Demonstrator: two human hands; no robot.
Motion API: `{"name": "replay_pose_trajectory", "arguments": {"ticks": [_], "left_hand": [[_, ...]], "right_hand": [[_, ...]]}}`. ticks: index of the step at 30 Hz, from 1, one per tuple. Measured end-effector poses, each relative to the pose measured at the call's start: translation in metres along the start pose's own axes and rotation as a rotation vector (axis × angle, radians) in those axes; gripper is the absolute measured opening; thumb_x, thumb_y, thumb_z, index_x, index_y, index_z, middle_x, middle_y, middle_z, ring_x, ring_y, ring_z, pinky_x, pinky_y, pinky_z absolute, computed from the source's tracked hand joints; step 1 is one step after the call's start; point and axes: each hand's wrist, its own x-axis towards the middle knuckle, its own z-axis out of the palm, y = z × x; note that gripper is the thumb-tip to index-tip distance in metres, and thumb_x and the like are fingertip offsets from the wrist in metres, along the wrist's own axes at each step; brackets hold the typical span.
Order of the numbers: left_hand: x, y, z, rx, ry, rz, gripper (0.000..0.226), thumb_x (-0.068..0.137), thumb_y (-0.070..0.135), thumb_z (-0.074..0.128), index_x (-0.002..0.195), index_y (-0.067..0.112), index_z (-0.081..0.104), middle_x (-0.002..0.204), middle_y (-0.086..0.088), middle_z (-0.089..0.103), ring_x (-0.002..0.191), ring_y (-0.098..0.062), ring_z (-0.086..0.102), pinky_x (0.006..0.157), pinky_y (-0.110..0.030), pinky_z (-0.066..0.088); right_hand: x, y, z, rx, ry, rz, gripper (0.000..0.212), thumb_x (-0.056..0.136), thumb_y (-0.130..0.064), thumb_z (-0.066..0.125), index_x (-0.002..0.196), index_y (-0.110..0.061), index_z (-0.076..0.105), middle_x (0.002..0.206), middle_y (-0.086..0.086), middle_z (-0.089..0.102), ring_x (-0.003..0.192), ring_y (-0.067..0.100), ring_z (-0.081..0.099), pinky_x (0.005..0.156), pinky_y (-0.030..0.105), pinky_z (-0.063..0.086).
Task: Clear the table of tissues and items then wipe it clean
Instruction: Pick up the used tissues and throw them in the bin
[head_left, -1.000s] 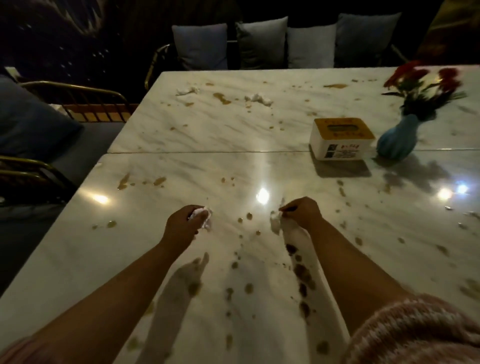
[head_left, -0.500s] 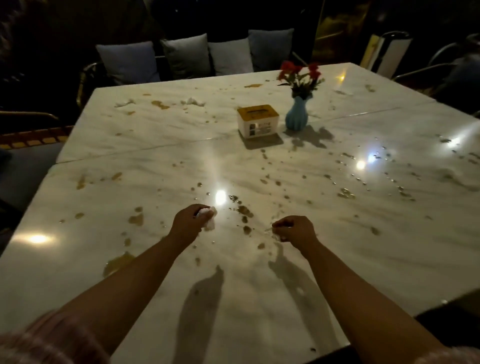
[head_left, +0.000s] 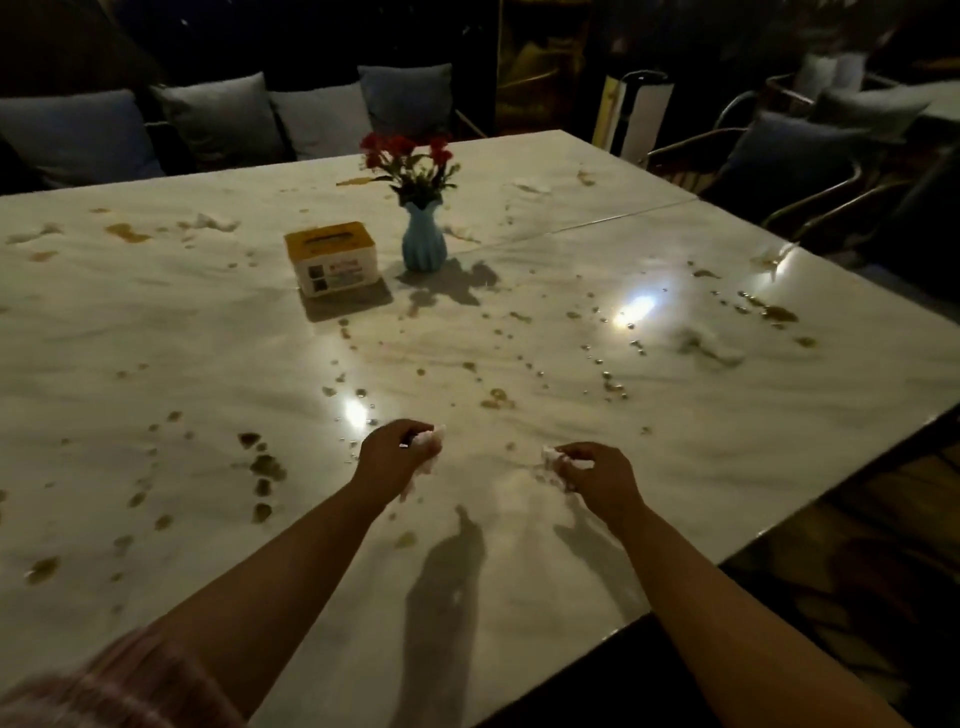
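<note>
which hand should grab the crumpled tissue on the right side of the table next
Right, probably. The right hand lies nearer that tissue, on its side; the left hand would have to cross. Both already grip wads.

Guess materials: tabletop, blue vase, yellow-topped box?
Tabletop: likely polished marble or a marble-look slab, going by the pale grey veining and sharp mirror-like glints of the lights. Blue vase: probably glazed ceramic, though it could be plastic; it has a ribbed body and a soft sheen. Yellow-topped box: looks like printed cardboard, with matte faces, crisp edges and a slot on top.
</note>
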Motion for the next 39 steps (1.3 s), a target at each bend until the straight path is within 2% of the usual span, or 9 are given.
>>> {"name": "replay_pose_trajectory", "arguments": {"ticks": [7,14,22,24,26,29,32,35,39], "left_hand": [[0.028,0.046,0.133,-0.006,-0.076,-0.042,0.011,0.085,0.021,0.069,0.086,0.011,0.07,0.067,-0.005,0.067,0.041,-0.005,0.057,0.041,-0.022,0.046],[0.09,0.074,0.191,0.082,-0.141,0.007,0.006,0.082,0.017,0.071,0.087,0.013,0.07,0.071,0.0,0.068,0.049,0.004,0.059,0.046,-0.01,0.044],[0.178,0.141,0.3,0.027,-0.213,0.047,0.008,0.078,0.011,0.074,0.081,0.004,0.075,0.052,0.02,0.063,0.055,0.014,0.057,0.059,-0.006,0.044],[0.196,0.161,0.34,0.004,-0.24,0.073,0.003,0.076,0.013,0.076,0.075,0.016,0.077,0.066,0.019,0.068,0.067,0.016,0.059,0.075,-0.017,0.045],[0.217,0.177,0.384,0.025,-0.242,0.097,0.008,0.074,0.015,0.078,0.08,0.022,0.077,0.111,0.002,0.069,0.106,-0.001,0.06,0.094,-0.024,0.039],[0.243,0.197,0.439,0.104,-0.199,0.036,0.033,0.071,0.02,0.081,0.101,0.011,0.073,0.147,-0.011,0.038,0.134,-0.021,0.039,0.108,-0.029,0.032],[0.258,0.203,0.483,0.051,-0.129,-0.015,0.028,0.073,0.014,0.079,0.099,0.005,0.072,0.141,-0.014,0.046,0.135,-0.021,0.037,0.109,-0.033,0.032],[0.27,0.195,0.504,0.062,-0.062,-0.109,0.04,0.073,0.016,0.079,0.108,0.001,0.069,0.139,-0.011,0.05,0.133,-0.021,0.04,0.109,-0.032,0.032],[0.267,0.182,0.513,0.166,-0.041,-0.119,0.024,0.071,0.008,0.079,0.093,0.004,0.071,0.097,-0.01,0.065,0.11,-0.029,0.058,0.079,-0.019,0.035]], "right_hand": [[0.074,0.063,-0.125,-0.158,-0.002,0.018,0.015,0.081,-0.016,0.071,0.095,-0.01,0.073,0.076,0.003,0.068,0.072,0.018,0.065,0.077,0.036,0.054],[0.147,0.083,-0.19,-0.119,0.112,-0.014,0.014,0.083,-0.028,0.071,0.074,-0.018,0.073,0.064,-0.005,0.068,0.056,0.003,0.062,0.063,0.02,0.048],[0.202,0.122,-0.28,-0.012,0.309,0.034,0.016,0.082,-0.033,0.07,0.082,-0.018,0.075,0.073,-0.002,0.07,0.072,0.015,0.066,0.068,0.029,0.05],[0.22,0.135,-0.308,-0.004,0.313,0.051,0.011,0.083,-0.029,0.071,0.082,-0.019,0.074,0.074,-0.002,0.071,0.074,0.017,0.067,0.069,0.032,0.052],[0.241,0.15,-0.338,-0.06,0.282,0.034,0.011,0.084,-0.026,0.07,0.086,-0.016,0.074,0.077,-0.001,0.071,0.074,0.016,0.066,0.069,0.032,0.052],[0.271,0.162,-0.381,-0.129,0.187,-0.029,0.011,0.084,-0.022,0.07,0.091,-0.014,0.073,0.081,-0.002,0.07,0.073,0.009,0.064,0.069,0.023,0.049],[0.296,0.172,-0.425,-0.2,0.1,-0.075,0.008,0.083,-0.022,0.071,0.09,-0.018,0.072,0.079,-0.009,0.067,0.072,-0.004,0.059,0.063,0.003,0.041],[0.323,0.187,-0.455,-0.221,0.063,-0.102,0.009,0.084,-0.02,0.071,0.092,-0.016,0.072,0.081,-0.005,0.068,0.072,-0.004,0.059,0.061,0.002,0.041],[0.35,0.203,-0.47,-0.194,0.037,-0.09,0.01,0.084,-0.018,0.07,0.092,-0.011,0.073,0.08,-0.001,0.069,0.069,-0.005,0.059,0.06,0.002,0.041]]}}
